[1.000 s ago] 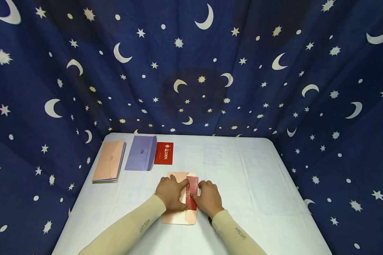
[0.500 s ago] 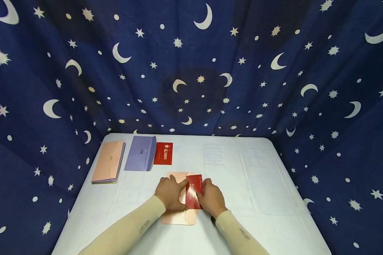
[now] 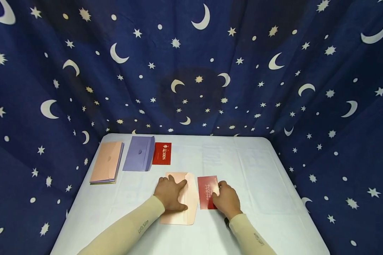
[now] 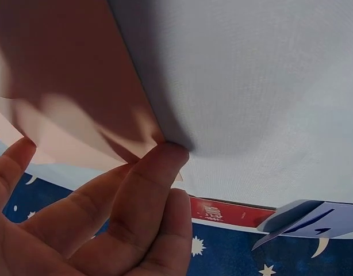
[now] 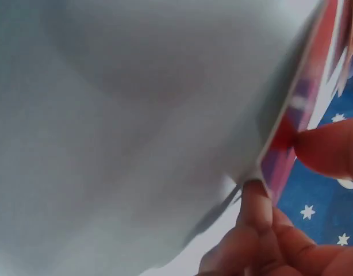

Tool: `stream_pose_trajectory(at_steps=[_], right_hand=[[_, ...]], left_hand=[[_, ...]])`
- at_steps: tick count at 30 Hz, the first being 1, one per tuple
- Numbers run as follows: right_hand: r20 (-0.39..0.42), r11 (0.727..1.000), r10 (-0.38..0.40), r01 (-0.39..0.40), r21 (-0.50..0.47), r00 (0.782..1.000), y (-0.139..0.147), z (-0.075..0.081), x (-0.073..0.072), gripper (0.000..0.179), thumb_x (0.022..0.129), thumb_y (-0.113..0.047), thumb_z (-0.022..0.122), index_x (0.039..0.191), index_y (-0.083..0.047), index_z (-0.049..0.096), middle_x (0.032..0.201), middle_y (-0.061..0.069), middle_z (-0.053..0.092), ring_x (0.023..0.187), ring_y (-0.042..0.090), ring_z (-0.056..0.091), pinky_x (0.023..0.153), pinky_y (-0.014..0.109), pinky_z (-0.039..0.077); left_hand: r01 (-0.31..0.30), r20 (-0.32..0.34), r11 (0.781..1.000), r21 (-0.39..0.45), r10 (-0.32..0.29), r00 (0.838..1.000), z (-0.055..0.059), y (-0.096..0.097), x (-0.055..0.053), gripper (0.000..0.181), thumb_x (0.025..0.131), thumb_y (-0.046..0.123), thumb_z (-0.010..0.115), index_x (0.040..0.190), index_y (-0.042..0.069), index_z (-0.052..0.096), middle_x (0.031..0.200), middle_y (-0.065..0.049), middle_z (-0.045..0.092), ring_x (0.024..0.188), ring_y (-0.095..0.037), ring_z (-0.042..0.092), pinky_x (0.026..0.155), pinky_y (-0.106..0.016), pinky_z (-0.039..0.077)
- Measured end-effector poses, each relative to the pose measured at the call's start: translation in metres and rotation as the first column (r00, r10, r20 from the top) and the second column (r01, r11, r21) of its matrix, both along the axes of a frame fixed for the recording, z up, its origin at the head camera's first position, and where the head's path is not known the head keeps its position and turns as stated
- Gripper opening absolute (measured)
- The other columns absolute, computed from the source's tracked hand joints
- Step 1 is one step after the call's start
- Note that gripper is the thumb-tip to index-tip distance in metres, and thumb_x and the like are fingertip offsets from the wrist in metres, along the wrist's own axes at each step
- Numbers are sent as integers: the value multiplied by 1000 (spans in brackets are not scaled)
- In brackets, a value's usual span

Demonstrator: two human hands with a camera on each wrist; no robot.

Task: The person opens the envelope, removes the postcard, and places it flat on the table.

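A peach envelope [image 3: 180, 216] lies on the table with its flap unfolded to the right. My left hand [image 3: 170, 193] rests on it, thumb and forefinger spread apart; in the left wrist view its fingertips [image 4: 168, 152] touch the envelope's edge. Just right of the flap, my right hand [image 3: 226, 198] pinches a red card [image 3: 206, 191] with pale writing by its right side. The right wrist view shows the card [image 5: 306, 103] edge-on between thumb and fingers, its near edge raised off the table. The envelope and the card are apart.
A purple envelope [image 3: 137, 152] with its flap partly raised stands at the back left. Beside it lies another red card [image 3: 162, 154] with Chinese characters and "100%". Further left is a stack of envelopes [image 3: 106, 159], peach on top. A starry blue curtain [image 3: 191, 71] surrounds the white table [image 3: 258, 184].
My right hand has drawn the red card off to the right, out of the peach envelope and clear of its flap. The left hand has stayed on the envelope.
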State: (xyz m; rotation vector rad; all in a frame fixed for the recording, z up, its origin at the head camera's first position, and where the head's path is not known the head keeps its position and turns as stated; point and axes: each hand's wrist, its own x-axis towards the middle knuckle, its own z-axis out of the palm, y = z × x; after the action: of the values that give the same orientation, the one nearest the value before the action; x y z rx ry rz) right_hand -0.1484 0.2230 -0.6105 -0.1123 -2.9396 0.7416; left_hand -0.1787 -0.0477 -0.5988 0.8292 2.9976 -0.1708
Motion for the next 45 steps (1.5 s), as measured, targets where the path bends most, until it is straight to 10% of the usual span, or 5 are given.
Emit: stream_pose_trajectory(at_steps=[7, 18, 23, 33, 45], right_hand=[[-70, 993, -32, 39, 111, 997, 16, -9, 2, 47, 86, -22, 74, 122, 7, 66, 106, 22, 67, 94, 44, 61, 81, 56, 54], [-20, 984, 72, -68, 166, 997, 14, 9, 14, 30, 88, -26, 77, 108, -5, 72, 97, 9, 64, 84, 32, 57, 72, 47, 52], [7, 962, 190, -188, 200, 982, 11, 19, 23, 31, 86, -28, 81, 106, -6, 74, 102, 8, 68, 84, 28, 60, 71, 44, 52], [39, 909, 298, -297, 292, 954, 5, 18, 38, 30, 83, -32, 83, 102, -9, 78, 111, 9, 69, 87, 31, 62, 66, 46, 53], [56, 877, 307, -305, 372, 950, 0, 18, 15, 41, 85, -36, 79, 115, -8, 76, 118, 13, 67, 96, 40, 61, 70, 54, 54]], left_hand=[[4, -3, 1000, -26, -5, 1000, -7, -1, -2, 111, 66, 100, 58, 156, 35, 53, 135, -34, 62, 102, -48, 70, 93, -57, 47], [3, -16, 997, 83, -1, 1000, -11, -6, 11, 94, 80, 94, 51, 147, 29, 61, 131, -21, 65, 94, -43, 67, 83, -59, 49], [25, -35, 988, 152, -20, 999, -6, -10, 27, 84, 88, 89, 47, 144, 29, 64, 141, -16, 63, 116, -48, 62, 91, -65, 47], [184, -109, 974, 130, -170, 979, -14, -9, 69, 85, 85, 92, 45, 128, 24, 72, 134, -11, 69, 102, -38, 66, 96, -64, 43], [171, -79, 979, 110, -163, 984, -14, 5, 36, 88, 86, 90, 46, 135, 21, 71, 137, -12, 67, 111, -40, 64, 103, -60, 43]])
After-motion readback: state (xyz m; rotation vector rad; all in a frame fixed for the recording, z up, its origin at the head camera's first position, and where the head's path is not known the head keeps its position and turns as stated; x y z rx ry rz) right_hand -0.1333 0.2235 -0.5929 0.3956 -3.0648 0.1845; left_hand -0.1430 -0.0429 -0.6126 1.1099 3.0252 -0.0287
